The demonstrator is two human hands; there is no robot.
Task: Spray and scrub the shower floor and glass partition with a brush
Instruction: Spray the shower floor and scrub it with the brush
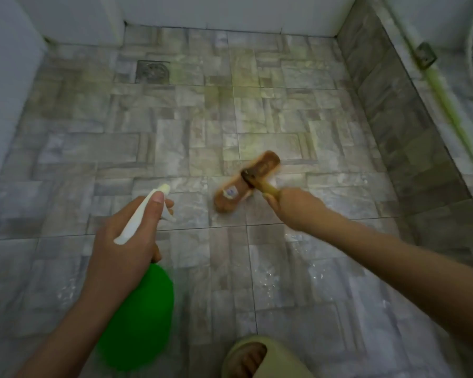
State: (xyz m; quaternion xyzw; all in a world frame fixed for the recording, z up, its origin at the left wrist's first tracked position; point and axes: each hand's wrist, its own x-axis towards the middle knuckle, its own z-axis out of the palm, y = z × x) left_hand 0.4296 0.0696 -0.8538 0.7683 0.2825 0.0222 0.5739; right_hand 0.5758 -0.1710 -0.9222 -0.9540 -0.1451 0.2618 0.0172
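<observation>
Brush (246,181) sits bristles-down on the tiled shower floor (175,148), roughly mid-floor. It has a brown wooden head with a small sticker on top and is a bit motion-blurred. Right hand (292,208) is just below-right of the brush, fingers wrapped round the yellowish handle, arm stretched in from the lower right. Left hand (129,227) is left of the brush and a little nearer the camera, gripping the neck of a green spray bottle (139,309). The thumb lies along the white spray head (142,211) and the fingers are curled at the front; can't tell if the trigger is squeezed. The nozzle points up-right, toward the floor left of the brush. Wet shine and small white flecks show on the tiles just below the brush and on toward the camera. Square metal drain (153,72) is well beyond the brush, up-left, near the far wall. A raised stone curb (393,118) runs along the right of the brush, with a greenish strip on top and a small metal bracket (425,55) near its far end. White walls (230,12) close the far and left sides. A foot in a pale slipper (257,358) stands below the brush at the bottom edge.
</observation>
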